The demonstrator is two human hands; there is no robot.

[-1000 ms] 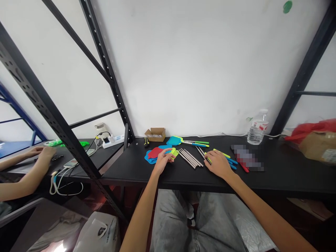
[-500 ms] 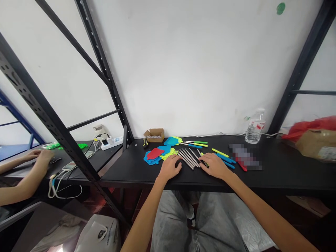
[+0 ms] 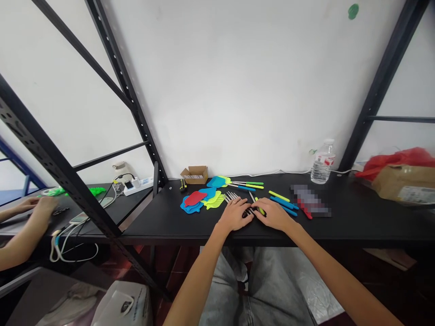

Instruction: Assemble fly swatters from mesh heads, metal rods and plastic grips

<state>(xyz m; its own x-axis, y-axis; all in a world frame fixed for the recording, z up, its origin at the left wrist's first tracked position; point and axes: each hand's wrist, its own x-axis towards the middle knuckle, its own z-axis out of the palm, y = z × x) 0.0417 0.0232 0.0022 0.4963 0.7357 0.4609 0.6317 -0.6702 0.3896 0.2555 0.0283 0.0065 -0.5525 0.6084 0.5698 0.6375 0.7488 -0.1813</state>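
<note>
My left hand (image 3: 235, 214) lies palm down over a bundle of thin metal rods (image 3: 231, 196), its fingers loosely bent and its thumb apart. It covers much of the bundle. My right hand (image 3: 274, 213) rests close beside it, fingers reaching over the right end of the rods. Beneath those fingers shows a yellow-green and black piece (image 3: 261, 210). Left of the hands lies a loose pile of fly swatter heads: a red head (image 3: 196, 198), blue heads (image 3: 191, 208) and yellow-green heads (image 3: 215, 200). To the right lie blue handles (image 3: 285, 204) and a yellow-green handle (image 3: 279, 196).
Behind the rods lie fly swatters with rods and handles (image 3: 249, 184). A small open carton (image 3: 194, 175) and a water bottle (image 3: 323, 162) stand along the wall. A red handle (image 3: 305, 209) lies beside a blurred patch. At far left are a co-worker's hands (image 3: 44, 204).
My left hand has moved right, over the rods, closer to my right hand. The rods now show less between the hands. The view has shifted slightly to the right.
</note>
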